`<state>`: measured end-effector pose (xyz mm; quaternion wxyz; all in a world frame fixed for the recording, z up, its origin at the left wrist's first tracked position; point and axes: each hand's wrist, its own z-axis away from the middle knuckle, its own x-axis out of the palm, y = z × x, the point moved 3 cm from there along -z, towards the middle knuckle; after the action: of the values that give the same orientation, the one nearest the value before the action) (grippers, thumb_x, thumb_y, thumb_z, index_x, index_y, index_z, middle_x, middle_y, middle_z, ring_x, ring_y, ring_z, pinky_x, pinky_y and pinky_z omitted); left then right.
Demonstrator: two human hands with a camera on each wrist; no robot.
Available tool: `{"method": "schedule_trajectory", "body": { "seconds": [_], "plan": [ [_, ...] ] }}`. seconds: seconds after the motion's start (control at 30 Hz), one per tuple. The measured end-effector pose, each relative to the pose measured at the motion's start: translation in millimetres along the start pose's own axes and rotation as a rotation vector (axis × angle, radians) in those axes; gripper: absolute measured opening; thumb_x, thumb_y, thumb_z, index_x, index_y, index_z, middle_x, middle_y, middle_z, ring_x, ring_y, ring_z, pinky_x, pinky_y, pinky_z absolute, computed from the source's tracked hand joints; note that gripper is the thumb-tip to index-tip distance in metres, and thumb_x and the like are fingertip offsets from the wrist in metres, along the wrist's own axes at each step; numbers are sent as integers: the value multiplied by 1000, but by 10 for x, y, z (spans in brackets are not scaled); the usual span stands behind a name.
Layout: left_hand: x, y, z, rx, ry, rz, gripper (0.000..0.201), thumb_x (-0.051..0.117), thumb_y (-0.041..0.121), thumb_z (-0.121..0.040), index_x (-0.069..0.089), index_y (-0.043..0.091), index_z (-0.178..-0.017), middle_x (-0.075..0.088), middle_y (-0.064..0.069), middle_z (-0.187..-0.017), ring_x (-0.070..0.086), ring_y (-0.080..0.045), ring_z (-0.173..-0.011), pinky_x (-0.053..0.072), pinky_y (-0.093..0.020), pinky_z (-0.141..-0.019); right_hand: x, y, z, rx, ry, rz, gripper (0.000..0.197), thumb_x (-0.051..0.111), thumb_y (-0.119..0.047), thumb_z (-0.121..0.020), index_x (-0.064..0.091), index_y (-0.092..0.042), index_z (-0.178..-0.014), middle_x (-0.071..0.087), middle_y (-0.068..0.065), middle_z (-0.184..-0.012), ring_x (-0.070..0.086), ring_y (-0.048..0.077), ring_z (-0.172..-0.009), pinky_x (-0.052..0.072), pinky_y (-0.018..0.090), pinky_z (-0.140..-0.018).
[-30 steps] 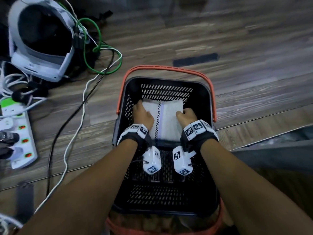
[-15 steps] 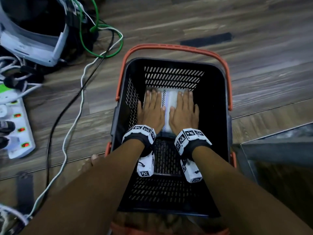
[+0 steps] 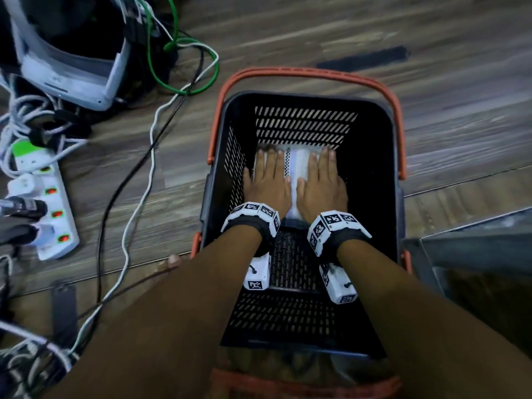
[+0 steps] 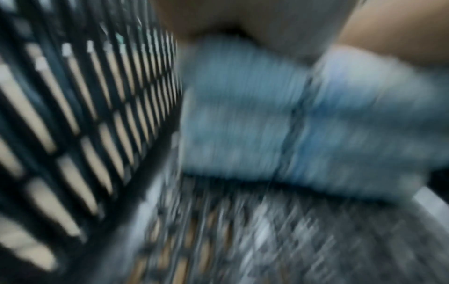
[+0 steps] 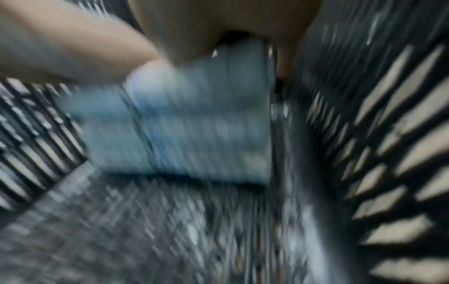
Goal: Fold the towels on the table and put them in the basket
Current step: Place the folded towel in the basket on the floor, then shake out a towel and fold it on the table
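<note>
A stack of folded white towels (image 3: 298, 168) with a dark checked stripe lies at the far end of the black slotted basket (image 3: 371, 174), which has orange handles. My left hand (image 3: 269, 180) lies flat on the towels' left half, fingers straight. Beside it my right hand (image 3: 322, 180) presses flat on the right half. Both wrist views are blurred: the left one shows the towel stack (image 4: 291, 124) edge-on under my palm, the right one shows the same stack (image 5: 194, 124) against the basket wall (image 5: 388, 134).
The basket stands on a wood-look floor. To its left trail white, black and green cables (image 3: 144, 180), a white power strip (image 3: 49, 208) with red switches, and a white headset (image 3: 72, 53). A metal edge (image 3: 475, 243) shows at the right.
One second ago both hands gripped the towel's sides while lowering it. They have let go and flattened on top, pressing it down at the basket's far end.
</note>
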<state>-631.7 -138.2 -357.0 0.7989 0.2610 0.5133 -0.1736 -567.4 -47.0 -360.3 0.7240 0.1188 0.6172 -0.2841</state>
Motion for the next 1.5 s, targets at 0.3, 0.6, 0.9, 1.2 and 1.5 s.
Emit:
{"method": "schedule_trajectory", "body": {
  "seconds": [0.3,0.6,0.9,1.2,1.5],
  "plan": [
    [-1163,321,880,18,-375,-170,21,40,24,-93,56,10,-91,64,-13,-110,56,-29,-79,41,-34,-71,-1173,-50,846,5,-503,88,28,40,-32,-93,55,-8,-91,58,13,-95,57,30,-85,43,37,-81],
    [-3064,1052,2207,197,80,-202,29,42,28,-88,63,12,-101,65,-14,-109,63,-32,-95,50,-33,-78,-3286,183,2043,26,-190,-92,32,50,-33,-90,63,-5,-97,65,17,-99,62,33,-96,46,33,-79],
    [-4030,2222,3690,427,303,-251,39,39,39,-93,54,17,-121,54,-13,-129,54,-31,-116,42,-37,-90,-4953,661,3779,145,126,-82,37,51,-35,-92,66,-5,-108,67,12,-109,61,29,-102,48,36,-87],
    [-3774,3469,4478,808,339,-325,38,42,46,-91,61,18,-108,63,-11,-115,59,-30,-105,46,-35,-83,-5308,1421,5321,427,253,-47,38,48,-46,-92,59,-20,-117,62,2,-121,56,22,-112,44,33,-89],
    [-3213,4492,5047,1128,299,-295,35,44,46,-92,60,20,-109,61,-3,-115,56,-27,-106,38,-29,-78,-5202,2167,6629,695,374,-137,30,55,-32,-92,67,-7,-104,66,9,-112,60,23,-101,38,24,-72]
  ]
}}
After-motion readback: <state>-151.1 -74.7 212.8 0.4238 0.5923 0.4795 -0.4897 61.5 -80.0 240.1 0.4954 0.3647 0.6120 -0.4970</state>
